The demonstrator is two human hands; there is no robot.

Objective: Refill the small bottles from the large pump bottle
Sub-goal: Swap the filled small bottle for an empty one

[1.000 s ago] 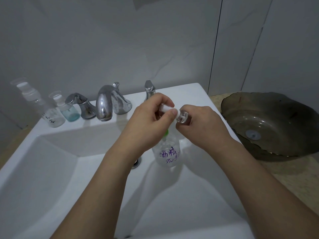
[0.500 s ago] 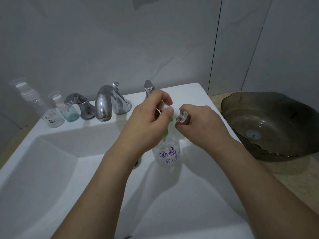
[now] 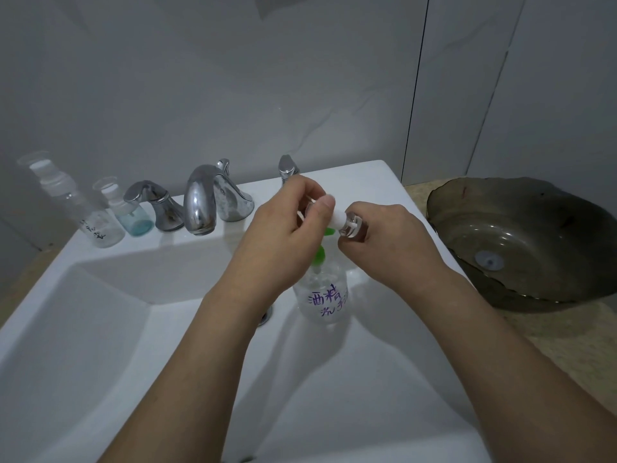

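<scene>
Two small bottles stand left of the faucet.

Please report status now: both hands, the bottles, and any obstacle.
Left hand grips white cap end; right hand holds small clear bottle. Large pump bottle upright in sink, directly below hands. Two small bottles wait by faucet. No obstacle seen.

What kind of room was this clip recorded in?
Most likely a bathroom or washroom: a white basin with a chrome faucet, a second dark glass bowl sink on the counter beside it, and tiled walls behind.
</scene>
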